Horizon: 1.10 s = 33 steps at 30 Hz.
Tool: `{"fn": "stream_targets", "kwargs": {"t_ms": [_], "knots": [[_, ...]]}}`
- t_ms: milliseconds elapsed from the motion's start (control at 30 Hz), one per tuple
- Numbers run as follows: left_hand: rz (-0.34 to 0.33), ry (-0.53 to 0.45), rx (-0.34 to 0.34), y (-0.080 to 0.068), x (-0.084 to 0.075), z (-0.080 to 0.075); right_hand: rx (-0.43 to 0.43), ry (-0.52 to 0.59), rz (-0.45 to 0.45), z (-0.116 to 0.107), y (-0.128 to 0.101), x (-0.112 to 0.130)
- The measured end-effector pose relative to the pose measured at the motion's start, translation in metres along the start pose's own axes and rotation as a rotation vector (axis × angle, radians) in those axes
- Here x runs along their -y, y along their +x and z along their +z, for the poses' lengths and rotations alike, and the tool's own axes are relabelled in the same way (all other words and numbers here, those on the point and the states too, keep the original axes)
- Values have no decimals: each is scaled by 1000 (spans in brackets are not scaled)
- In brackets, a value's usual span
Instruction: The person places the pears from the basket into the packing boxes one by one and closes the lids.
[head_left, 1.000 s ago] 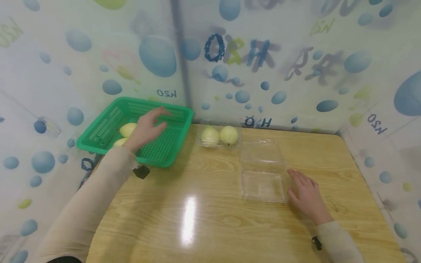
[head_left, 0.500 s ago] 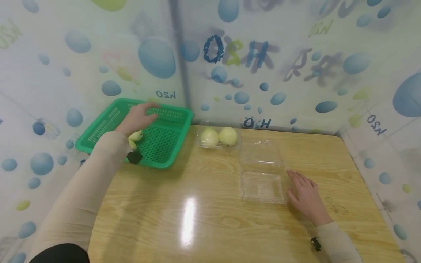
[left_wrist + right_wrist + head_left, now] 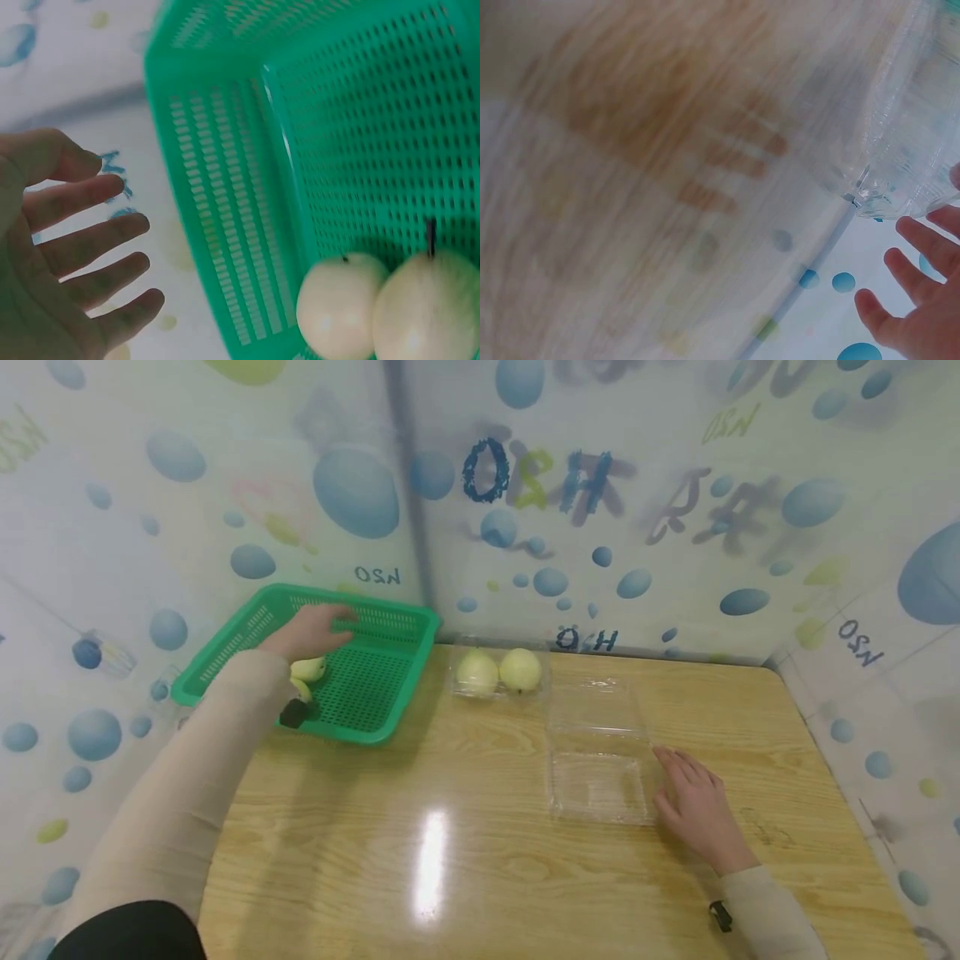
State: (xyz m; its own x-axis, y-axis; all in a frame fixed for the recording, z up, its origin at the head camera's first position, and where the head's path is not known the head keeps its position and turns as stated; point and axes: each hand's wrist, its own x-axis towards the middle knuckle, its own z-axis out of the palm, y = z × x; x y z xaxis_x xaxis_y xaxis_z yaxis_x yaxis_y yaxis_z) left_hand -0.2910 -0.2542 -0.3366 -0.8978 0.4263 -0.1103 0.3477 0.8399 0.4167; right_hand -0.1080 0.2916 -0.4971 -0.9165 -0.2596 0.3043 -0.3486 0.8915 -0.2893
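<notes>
My left hand hovers inside the green basket at the table's far left, fingers spread and holding nothing. Two pale pears lie in the basket just below the hand; in the head view my sleeve partly hides one pear. My right hand rests flat on the wooden table beside an open clear plastic clamshell box, fingertips at its right edge. The box is empty. In the right wrist view its corner shows with my fingers nearby.
A second clear box holding two pears sits at the table's back, against the wall. Bubble-patterned walls close in the table on the back and both sides. The wooden table has a rounded front left corner.
My left hand has moved leftward and further back inside the basket, beyond the pears. The right hand has stayed beside the clear box.
</notes>
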Motion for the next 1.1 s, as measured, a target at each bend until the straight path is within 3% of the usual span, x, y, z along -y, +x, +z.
{"fn": "stream_targets", "kwargs": {"t_ms": [267,567,767,1000,1100], "knots": [[-52,108,108,5,17,-7,-3,-5,0,0,0,-1],[-141,185,220,-3,31,-14,10,13,3,0,1,-1],[-258,169,280,-20,27,-12,14,25,-1,-1,1,-1],[-508,2,373,-42,13,-18,-8,27,-12,-1,1,-1],[-533,20,403,-43,11,-18,-3,29,-10,-1,0,-1]]}}
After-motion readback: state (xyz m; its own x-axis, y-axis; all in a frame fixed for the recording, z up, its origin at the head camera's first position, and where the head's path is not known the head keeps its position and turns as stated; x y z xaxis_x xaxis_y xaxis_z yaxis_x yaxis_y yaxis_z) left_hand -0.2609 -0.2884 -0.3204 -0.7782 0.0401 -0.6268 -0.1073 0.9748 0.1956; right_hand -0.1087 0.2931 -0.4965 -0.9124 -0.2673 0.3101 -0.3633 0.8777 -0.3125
